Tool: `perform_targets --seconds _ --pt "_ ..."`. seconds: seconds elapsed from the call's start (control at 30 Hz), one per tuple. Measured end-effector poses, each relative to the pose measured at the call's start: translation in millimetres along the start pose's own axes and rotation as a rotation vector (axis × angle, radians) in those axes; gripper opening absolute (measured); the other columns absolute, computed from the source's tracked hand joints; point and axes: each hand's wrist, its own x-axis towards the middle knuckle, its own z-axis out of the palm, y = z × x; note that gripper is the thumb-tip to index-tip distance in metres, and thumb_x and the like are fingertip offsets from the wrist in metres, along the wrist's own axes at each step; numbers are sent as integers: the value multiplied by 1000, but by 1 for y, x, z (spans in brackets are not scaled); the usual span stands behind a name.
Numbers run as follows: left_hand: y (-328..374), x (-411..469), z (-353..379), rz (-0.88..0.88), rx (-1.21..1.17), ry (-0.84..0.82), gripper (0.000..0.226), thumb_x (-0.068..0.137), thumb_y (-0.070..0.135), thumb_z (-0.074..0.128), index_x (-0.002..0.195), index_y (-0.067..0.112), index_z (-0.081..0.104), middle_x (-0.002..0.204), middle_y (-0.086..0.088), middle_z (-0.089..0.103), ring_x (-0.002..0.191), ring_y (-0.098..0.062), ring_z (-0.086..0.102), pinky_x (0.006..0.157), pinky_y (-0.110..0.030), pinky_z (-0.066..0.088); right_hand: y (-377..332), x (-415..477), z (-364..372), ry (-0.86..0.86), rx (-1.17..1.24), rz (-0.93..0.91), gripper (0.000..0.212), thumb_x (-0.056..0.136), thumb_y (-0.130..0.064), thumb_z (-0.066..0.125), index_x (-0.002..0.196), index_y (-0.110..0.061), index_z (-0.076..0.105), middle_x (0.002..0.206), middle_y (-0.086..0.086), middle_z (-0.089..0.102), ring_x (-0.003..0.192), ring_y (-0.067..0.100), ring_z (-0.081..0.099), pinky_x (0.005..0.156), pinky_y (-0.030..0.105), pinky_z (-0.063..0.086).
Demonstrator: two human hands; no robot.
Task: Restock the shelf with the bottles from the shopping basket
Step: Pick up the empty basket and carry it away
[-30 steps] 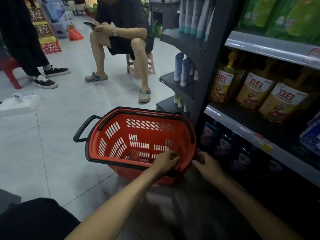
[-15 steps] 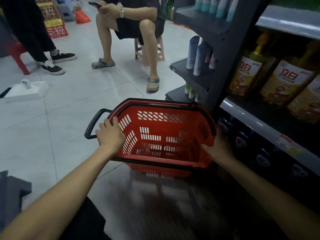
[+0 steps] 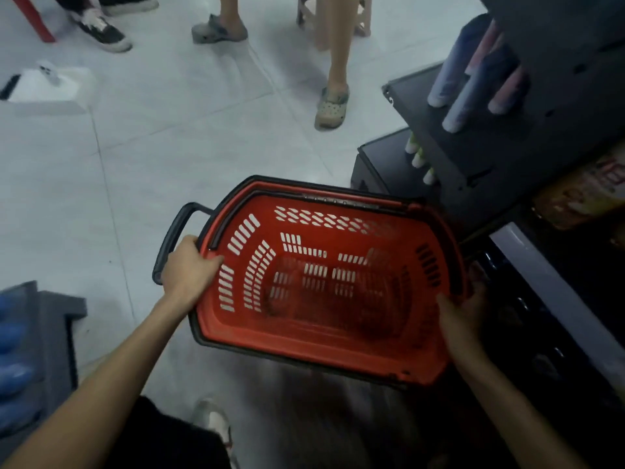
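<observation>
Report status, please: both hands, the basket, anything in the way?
Left hand and right hand grip basket by its side rims. Basket beside shelf, no bottles visible inside. Nothing in the way.

From my feed I look down on a pale tiled floor [image 3: 152, 157], evenly lit, with thin grout lines running diagonally. A pink plastic stool [image 3: 362, 15] stands at the top edge, and a bystander's pale clog [image 3: 332, 104] rests just below it. A red chair leg [image 3: 32, 18] cuts the top left corner. A white box [image 3: 50, 93] lies at the left edge. A dark shelving unit [image 3: 500, 164] fills the right side, in shadow. At the lower left I see a low grey stand [image 3: 54, 333], blurred.
</observation>
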Motion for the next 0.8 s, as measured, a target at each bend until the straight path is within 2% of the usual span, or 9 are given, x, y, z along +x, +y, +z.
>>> perform_targets --seconds 0.07,0.17,0.27,0.33,0.5,0.63,0.73,0.8 --pt "-9 -10 -33 -85 -22 -31 43 79 36 77 110 12 61 105 -14 72 97 -40 67 79 -42 50 -39 -16 -3 -30 -72 -34 70 83 2 64 148 -12 39 137 8 58 122 23 59 109 43 44" --pt "-5 -16 -115 -153 -10 -56 43 80 36 77 109 9 59 107 -17 71 97 -40 67 80 -43 53 -124 -46 -4 -30 -230 -103 51 78 -5 68 127 -10 55 116 10 68 106 28 67 93 36 50" --pt "14 -17 -225 -173 -16 -50 42 81 34 76 108 7 58 106 -18 70 95 -40 67 77 -41 52 -246 -91 -3 -28 -345 -154 38 77 -10 70 114 -10 59 101 9 67 95 30 66 83 37 49" --pt "32 -16 -306 -183 -16 -31 42 81 35 76 107 7 58 105 -18 71 95 -40 67 74 -40 51 -329 -126 -1 -64 -380 -170 37 78 -13 71 113 -9 59 101 10 68 91 28 64 78 33 45" --pt "91 -4 -514 -145 11 22 45 79 39 75 106 8 58 105 -18 72 96 -41 69 74 -41 53 -521 -205 -3 -70 -449 -220 39 77 -24 74 109 -7 60 106 24 70 102 42 66 89 44 50" --pt "134 35 -649 -44 19 44 41 82 40 73 106 11 56 94 -8 65 94 -36 68 68 -34 46 -648 -246 15 -51 -428 -266 48 72 -35 75 109 -7 62 106 25 70 105 41 67 93 46 52" --pt "157 72 -717 0 21 85 37 78 40 72 103 16 59 92 -5 69 90 -34 70 72 -36 53 -724 -258 38 -75 -412 -318 36 76 -26 75 104 -5 64 99 23 71 101 41 68 88 43 52" --pt "171 100 -755 12 19 113 35 78 40 70 100 17 58 89 -5 68 86 -34 70 72 -36 54 -773 -259 60 -86 -400 -323 33 76 -20 74 103 -3 65 91 18 67 94 39 67 77 39 50"
